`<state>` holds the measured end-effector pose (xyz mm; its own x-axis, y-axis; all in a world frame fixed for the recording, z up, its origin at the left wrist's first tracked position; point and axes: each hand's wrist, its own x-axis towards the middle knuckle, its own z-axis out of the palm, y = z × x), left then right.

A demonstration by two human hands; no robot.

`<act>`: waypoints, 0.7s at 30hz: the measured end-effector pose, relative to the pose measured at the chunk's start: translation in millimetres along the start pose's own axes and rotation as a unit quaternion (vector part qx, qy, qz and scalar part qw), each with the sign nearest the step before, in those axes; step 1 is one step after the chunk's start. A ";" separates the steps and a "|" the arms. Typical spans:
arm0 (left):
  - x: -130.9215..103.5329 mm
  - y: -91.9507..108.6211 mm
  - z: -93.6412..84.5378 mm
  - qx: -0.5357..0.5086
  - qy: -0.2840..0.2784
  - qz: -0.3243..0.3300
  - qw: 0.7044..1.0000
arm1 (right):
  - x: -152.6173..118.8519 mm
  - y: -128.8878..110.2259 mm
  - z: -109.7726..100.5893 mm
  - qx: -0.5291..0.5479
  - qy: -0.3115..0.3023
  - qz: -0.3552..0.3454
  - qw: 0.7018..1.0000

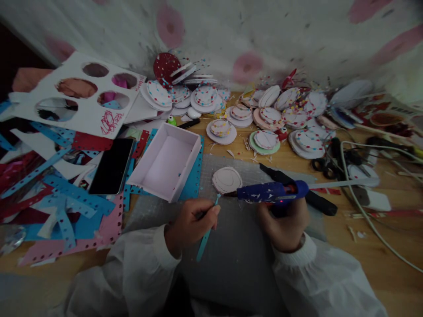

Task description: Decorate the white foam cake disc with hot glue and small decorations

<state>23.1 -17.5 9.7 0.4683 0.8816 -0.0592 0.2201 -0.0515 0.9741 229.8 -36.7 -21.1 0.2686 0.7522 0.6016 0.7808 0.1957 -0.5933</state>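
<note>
My right hand (287,224) grips a blue hot glue gun (269,192), its nozzle pointing left at a pale round disc (227,179) that lies on a grey mat (231,246). My left hand (191,222) pinches a thin teal strip (206,235) whose upper end reaches toward the disc's lower edge. Both wrists wear white sleeves.
An open white box (168,160) stands left of the disc, beside a dark phone (112,166). Blue, red and pink punched paper strips (66,207) litter the left. Several decorated discs (264,116) crowd the back. Scissors (325,165), a black tool (297,189) and white cables (363,207) lie right.
</note>
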 end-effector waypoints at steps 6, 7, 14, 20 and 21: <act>0.3 -1.8 0.1 0.006 0.005 0.000 1.000 | -2.2 2.8 0.3 -0.028 -0.003 -0.003 1.000; 0.5 -1.7 0.0 0.007 0.005 0.001 1.000 | -2.7 3.0 0.2 -0.026 -0.006 0.002 1.000; 0.6 -1.5 -0.1 0.015 0.002 0.006 1.000 | -3.2 2.1 -0.4 -0.032 -0.017 0.020 0.999; 0.6 -3.1 0.5 0.011 0.002 0.010 1.000 | -2.7 1.9 -0.8 -0.032 -0.014 0.008 0.999; 0.7 -3.3 0.6 0.012 0.002 0.009 1.000 | -3.0 2.4 -0.8 -0.031 -0.014 0.007 0.999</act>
<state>23.2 -17.0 6.3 0.4691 0.8822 -0.0415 0.2330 -0.0783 0.9693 231.3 -38.9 -23.9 0.2643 0.7718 0.5783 0.8111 0.1465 -0.5662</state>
